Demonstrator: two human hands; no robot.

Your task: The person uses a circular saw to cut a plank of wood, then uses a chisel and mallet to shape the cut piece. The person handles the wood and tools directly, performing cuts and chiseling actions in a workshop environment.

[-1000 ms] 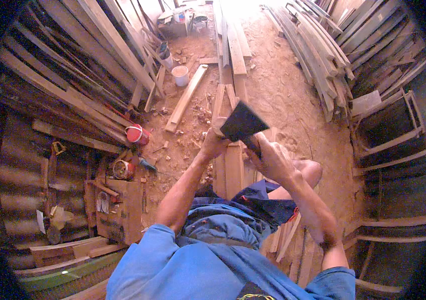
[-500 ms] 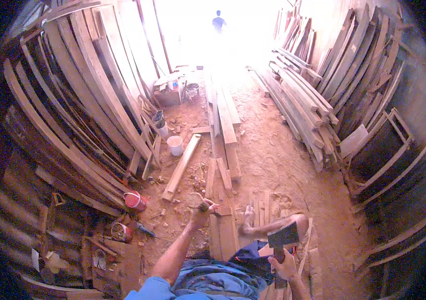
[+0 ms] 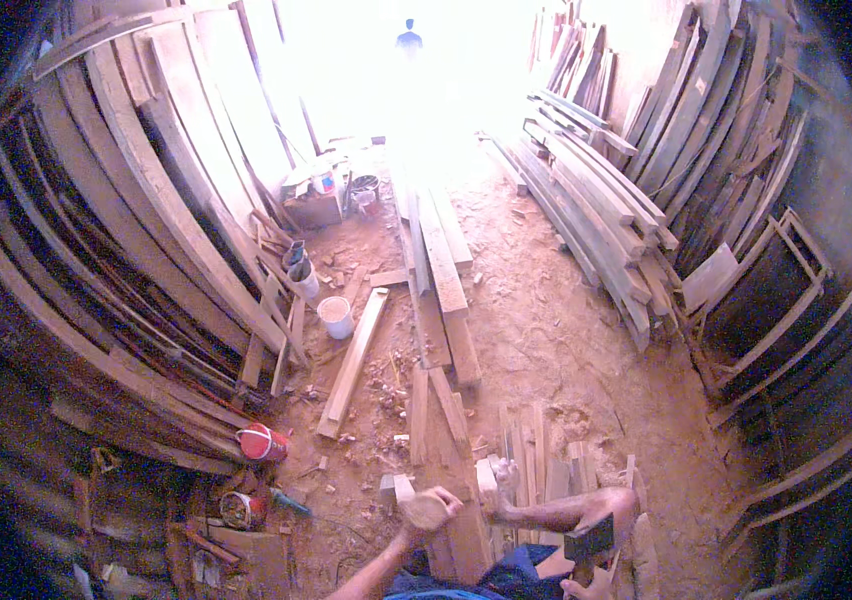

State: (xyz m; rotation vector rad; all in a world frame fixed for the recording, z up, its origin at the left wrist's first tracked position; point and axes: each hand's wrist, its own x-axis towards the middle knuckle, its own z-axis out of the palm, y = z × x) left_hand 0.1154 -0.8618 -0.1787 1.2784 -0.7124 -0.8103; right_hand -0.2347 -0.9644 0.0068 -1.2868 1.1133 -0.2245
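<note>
My left hand (image 3: 433, 508) is closed in a fist over a wooden beam (image 3: 466, 540) that lies between my legs. Whatever it grips is hidden by the fingers. Low at the right, my right hand (image 3: 591, 585) is wrapped round the handle of a mallet (image 3: 589, 540) with a dark, blocky head. The mallet is held up beside my bent knee, apart from the beam. My bare foot (image 3: 494, 475) rests against the beam's right side, close to the left hand.
Loose wood strips (image 3: 536, 450) lie right of my foot. Ahead are long timbers (image 3: 443, 250), a board (image 3: 354, 365) and a white bucket (image 3: 335, 316). A red bucket (image 3: 262, 442) stands left. Stacked planks (image 3: 596, 190) line the right; a person (image 3: 408, 38) is far off.
The whole view has shifted, with the floor and planks displaced in the picture. Both hands now appear lower; the left has come nearer to me, and the mallet is lower too.
</note>
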